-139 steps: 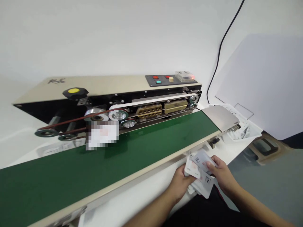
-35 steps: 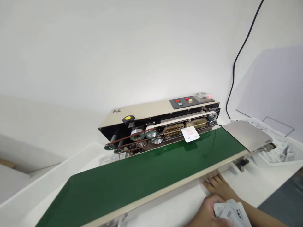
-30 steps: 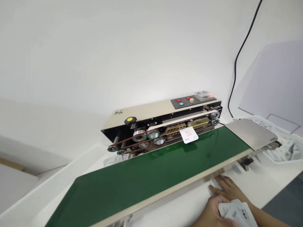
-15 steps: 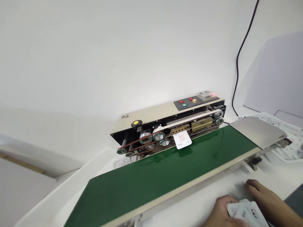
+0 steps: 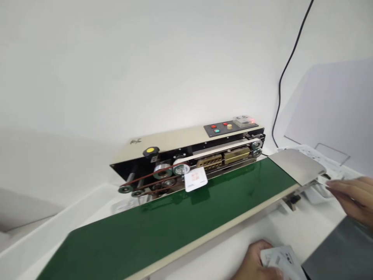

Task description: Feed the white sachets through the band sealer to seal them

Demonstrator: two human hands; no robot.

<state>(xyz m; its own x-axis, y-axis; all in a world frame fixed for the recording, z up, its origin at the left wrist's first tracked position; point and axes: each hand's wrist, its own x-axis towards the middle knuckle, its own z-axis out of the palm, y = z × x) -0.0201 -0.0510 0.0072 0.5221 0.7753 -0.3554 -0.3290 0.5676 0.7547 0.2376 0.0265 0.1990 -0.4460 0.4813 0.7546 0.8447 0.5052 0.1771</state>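
A white wall (image 5: pixel 116 66) took up the whole back of the scene. In front of it, a white desk (image 5: pixel 285 229) carried a long band machine (image 5: pixel 166 144) under a cream-coloured cover. Along the machine's front side lay a green belt (image 5: pixel 151 225), which met a smooth metal plate (image 5: pixel 295 165) at its right end. Past that plate stood a white basket (image 5: pixel 314 197), with pale packets showing in it. A dark control panel (image 5: pixel 220 130) was set into the right part of the cover.

The left hand (image 5: pixel 256 260) was low at the near side, thumb and fingers closed round a fanned stack of packets (image 5: pixel 284 258). The right hand (image 5: pixel 354 196) was beside the plate's outer edge, its fingertips drawn together; they seemed to pinch a pale piece (image 5: pixel 323 182), probably another packet, though blur kept that from being certain.

One packet (image 5: pixel 196 179) was in the machine itself, caught along its upper edge just left of the brass blocks (image 5: pixel 209 161), its printed face showing over the belt. Judged by its place, it was past those blocks but not yet out, since the leftmost pulleys (image 5: pixel 125 189) lay beyond it. The stack in the left hand had yet to go in, so much of the work looked undone. Smallest of all, a red light (image 5: pixel 252 121) glowed at the panel's end.
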